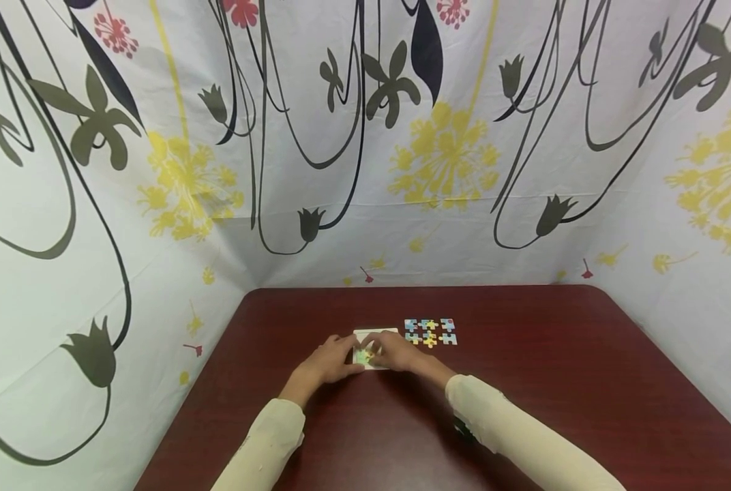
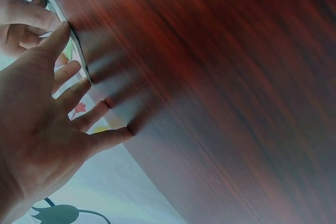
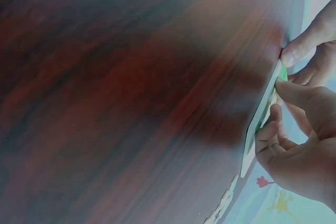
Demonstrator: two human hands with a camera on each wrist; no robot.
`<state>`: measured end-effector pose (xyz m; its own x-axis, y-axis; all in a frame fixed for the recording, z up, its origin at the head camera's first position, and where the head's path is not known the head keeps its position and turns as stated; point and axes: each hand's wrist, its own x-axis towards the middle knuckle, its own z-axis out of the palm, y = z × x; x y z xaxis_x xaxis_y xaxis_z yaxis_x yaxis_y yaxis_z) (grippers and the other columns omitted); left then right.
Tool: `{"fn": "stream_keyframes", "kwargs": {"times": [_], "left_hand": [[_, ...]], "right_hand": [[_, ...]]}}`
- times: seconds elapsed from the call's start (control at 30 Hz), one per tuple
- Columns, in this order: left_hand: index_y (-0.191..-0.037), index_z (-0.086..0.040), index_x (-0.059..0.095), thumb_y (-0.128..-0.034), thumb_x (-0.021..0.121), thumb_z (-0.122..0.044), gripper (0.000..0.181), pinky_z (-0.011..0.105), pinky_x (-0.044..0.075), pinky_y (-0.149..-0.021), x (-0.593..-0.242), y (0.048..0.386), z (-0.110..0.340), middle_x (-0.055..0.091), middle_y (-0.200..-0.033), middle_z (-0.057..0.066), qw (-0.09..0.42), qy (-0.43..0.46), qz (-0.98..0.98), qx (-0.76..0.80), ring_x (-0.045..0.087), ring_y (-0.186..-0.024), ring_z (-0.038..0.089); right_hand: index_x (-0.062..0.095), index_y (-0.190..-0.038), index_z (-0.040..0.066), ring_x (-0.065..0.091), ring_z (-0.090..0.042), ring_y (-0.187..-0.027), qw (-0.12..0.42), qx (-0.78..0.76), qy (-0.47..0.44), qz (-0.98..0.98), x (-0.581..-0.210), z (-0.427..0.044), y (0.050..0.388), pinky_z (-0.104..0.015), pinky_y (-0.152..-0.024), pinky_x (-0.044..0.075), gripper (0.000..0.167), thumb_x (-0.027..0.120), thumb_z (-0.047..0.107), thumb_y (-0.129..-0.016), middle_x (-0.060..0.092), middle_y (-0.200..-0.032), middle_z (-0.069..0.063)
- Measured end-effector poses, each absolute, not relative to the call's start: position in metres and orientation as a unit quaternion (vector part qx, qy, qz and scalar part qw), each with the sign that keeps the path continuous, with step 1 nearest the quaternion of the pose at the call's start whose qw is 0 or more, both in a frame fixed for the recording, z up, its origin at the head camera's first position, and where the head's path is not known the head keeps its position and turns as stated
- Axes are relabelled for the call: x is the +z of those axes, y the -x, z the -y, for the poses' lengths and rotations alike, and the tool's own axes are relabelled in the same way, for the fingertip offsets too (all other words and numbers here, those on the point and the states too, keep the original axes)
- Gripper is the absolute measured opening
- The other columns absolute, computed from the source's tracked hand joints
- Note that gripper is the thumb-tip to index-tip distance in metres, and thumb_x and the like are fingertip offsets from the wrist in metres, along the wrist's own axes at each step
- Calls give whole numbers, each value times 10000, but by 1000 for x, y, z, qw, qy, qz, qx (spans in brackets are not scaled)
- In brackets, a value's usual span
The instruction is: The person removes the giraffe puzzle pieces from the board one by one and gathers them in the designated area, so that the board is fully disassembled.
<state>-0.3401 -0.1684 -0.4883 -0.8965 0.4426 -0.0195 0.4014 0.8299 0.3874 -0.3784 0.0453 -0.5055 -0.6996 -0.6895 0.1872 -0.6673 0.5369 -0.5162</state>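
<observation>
A small, pale-rimmed puzzle board (image 1: 378,331) lies flat on the table, with green and yellow print showing inside it. My left hand (image 1: 330,361) is at the board's left side; in the left wrist view its fingers (image 2: 97,116) are spread and straight, with the thumb at the near edge. Over the board, my right hand (image 1: 396,351) has its thumb and fingers bent around a small yellowish puzzle piece (image 1: 374,350), mostly hidden by the fingers. In the right wrist view the right thumb (image 3: 294,92) rests near the board's edge.
Several loose jigsaw pieces (image 1: 429,339) in blue, white and yellow lie in two rows right of the board. The dark red table (image 1: 525,382) has rounded far corners. A flower-printed cloth (image 1: 365,259) hangs behind it and along both sides.
</observation>
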Motion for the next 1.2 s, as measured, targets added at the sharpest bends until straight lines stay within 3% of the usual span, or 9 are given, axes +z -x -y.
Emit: {"fn": "stream_keyframes", "kwargs": {"times": [0.1,0.53,0.77,1.2], "left_hand": [[-1315,-193,581,-981,723,-427,431,596,477,-985,-488,340,167,623,-1331,106,54,-222,-955,191,506,-1329,386],[-1218,-214,571,-976,731,-418,355,570,500,-938,-486,342,163,636,-1264,76,56,-230,-955,182,531,-1288,366],[-1312,-180,591,-981,729,-406,423,564,495,-971,-488,341,163,637,-1287,85,54,-228,-955,184,529,-1284,355],[-1309,-133,605,-970,746,-394,451,575,487,-990,-486,339,167,617,-1360,137,50,-223,-956,182,519,-1306,385]], "right_hand": [[672,-1214,-5,717,-307,-906,23,-307,372,-876,-499,-44,372,-385,-785,583,342,771,-22,-887,737,-1033,-192],[681,-1173,65,742,-240,-950,4,-347,353,-869,-499,-49,366,-354,-786,592,184,684,24,-994,757,-1045,-115],[677,-1193,56,748,-230,-948,3,-363,346,-865,-498,-59,367,-342,-783,593,206,690,23,-990,762,-1039,-115],[663,-1172,14,744,-278,-938,-8,-350,351,-868,-486,-97,369,-359,-790,590,184,676,-1,-990,759,-1024,-147]]}}
